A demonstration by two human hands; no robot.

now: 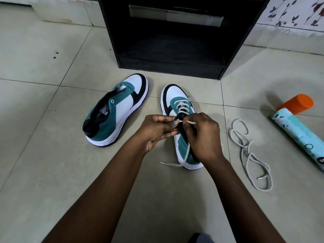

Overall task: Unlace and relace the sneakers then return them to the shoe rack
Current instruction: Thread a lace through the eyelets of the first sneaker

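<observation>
On the left, one sneaker (pixel 116 109) lay on its side on the floor tiles (pixel 43 155) without a lace. The left hand (pixel 154 130) gripped the collar of the second sneaker (pixel 177 102), and the right hand (pixel 203 135) pinched its lace tip (pixel 190 122) at an upper eyelet; relacing was the step, and the tip needed careful aiming next. A loose lace (pixel 249 151) lay further right, and the shoe rack (pixel 175 41) stood behind.

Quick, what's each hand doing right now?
Left hand: grips the right sneaker at its eyelet edge.
Right hand: pinches the lace end.
</observation>
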